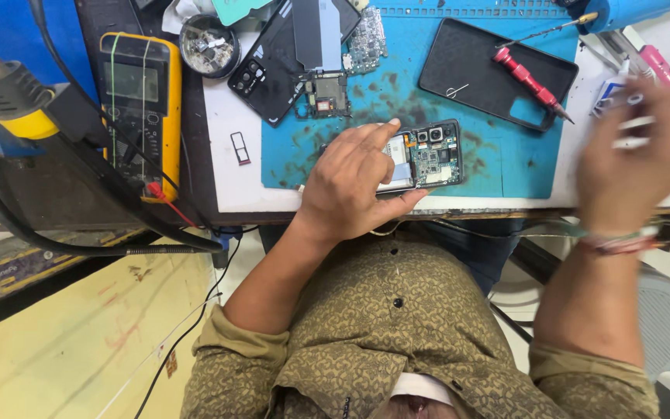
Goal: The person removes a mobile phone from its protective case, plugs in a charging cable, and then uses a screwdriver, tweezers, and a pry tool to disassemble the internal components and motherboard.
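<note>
The opened phone [428, 155] is lying flat on the blue work mat, near the table's front edge and roughly at the middle of the scene. Its back cover is off, so the green circuit board and the camera lenses are showing at its right end. The left part is lying hidden under the left hand [354, 186], which is pressing down on it with the forefinger stretching across the frame. Its dark frame is sitting slightly tilted, right end farther.
</note>
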